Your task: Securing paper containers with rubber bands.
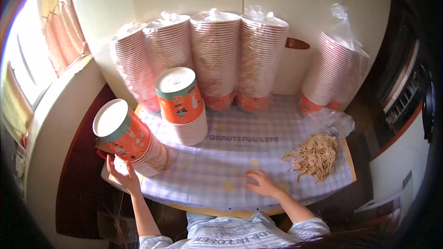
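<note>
Shirt (pixel 226 236) borders table edge (pixel 230 212), left fingers (pixel 109 163) spread beside stacked tubs (pixel 134 139), right fingers (pixel 254 174) parted over bare tablecloth (pixel 217 161).

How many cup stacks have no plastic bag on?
2: the near stack by the left hand, and the farther stack behind it, to the right. Bagged stacks could hide more.

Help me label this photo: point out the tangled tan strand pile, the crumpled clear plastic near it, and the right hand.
Tangled tan strand pile (pixel 317 157), head view: its middle.
Crumpled clear plastic (pixel 331 122), head view: its middle.
Right hand (pixel 264 185), head view: its back.
</note>
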Available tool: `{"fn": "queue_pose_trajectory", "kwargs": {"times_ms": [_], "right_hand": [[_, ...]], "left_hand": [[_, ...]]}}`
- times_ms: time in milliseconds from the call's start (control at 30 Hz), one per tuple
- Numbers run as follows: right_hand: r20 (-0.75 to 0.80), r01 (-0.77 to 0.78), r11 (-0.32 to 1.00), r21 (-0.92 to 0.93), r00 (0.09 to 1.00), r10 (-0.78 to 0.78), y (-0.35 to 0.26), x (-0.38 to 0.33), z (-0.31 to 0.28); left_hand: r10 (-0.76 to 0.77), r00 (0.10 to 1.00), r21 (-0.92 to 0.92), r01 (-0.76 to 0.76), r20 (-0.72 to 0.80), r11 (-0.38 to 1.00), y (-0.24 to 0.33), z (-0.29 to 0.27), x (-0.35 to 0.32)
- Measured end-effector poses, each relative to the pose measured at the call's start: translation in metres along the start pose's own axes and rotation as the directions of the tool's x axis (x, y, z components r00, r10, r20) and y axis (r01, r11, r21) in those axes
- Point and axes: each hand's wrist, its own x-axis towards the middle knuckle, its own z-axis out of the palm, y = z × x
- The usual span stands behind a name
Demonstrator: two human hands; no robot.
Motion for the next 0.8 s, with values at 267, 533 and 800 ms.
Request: {"fn": "queue_pose_trajectory", "kwargs": {"times_ms": [267,533,800], "right_hand": [[-0.501,-0.299,0.948,-0.109,0.840,0.207,0.042,-0.065,-0.060],[-0.403,-0.158,0.856,-0.492,0.913,-0.062,0.060,-0.062,-0.065],[-0.259,-0.172,0.816,-0.552,0.965,0.029,0.074,-0.048,-0.059]], "left_hand": [[0.026,0.944,-0.081,0.001,0.330,0.997,0.054,0.035,-0.119],[-0.005,0.758,-0.163,0.147,0.652,0.976,0.110,0.046,-0.173],[0.039,0.732,-0.171,0.106,0.680,0.979,0.110,0.046,-0.185]]}}
